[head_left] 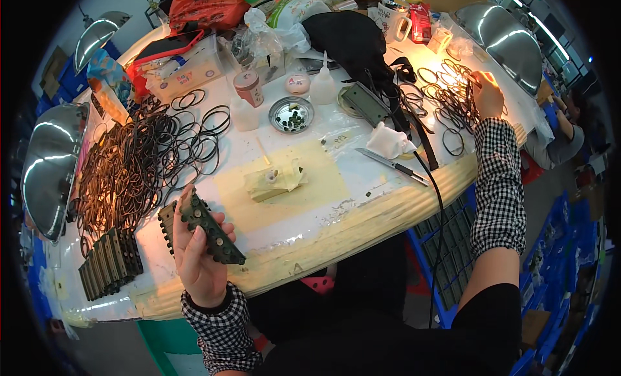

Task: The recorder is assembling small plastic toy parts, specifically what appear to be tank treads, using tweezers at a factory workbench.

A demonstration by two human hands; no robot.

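Note:
My left hand (pixel 200 266) is closed round a long dark green plastic casing (pixel 210 227) with round knobs along it, tilted above the near left of the table. Behind its fingers lie similar green casings (pixel 166 227), partly hidden. At the far right, my right hand (pixel 489 98) has its fingers curled at the edge of a pile of thin black rings (pixel 453 94), under bright lamp light. What its fingertips pinch, if anything, cannot be made out. A yellowish tape-covered block (pixel 275 184) sits mid-table on a yellow sheet.
A large heap of dark rings (pixel 129 169) covers the left side, with a row of green casings (pixel 113 263) before it. A metal dish (pixel 291 114) holds small dark pieces. Metal lamp shades (pixel 55 172) flank the table. A pen (pixel 411 172) and a black cable (pixel 441 214) lie right.

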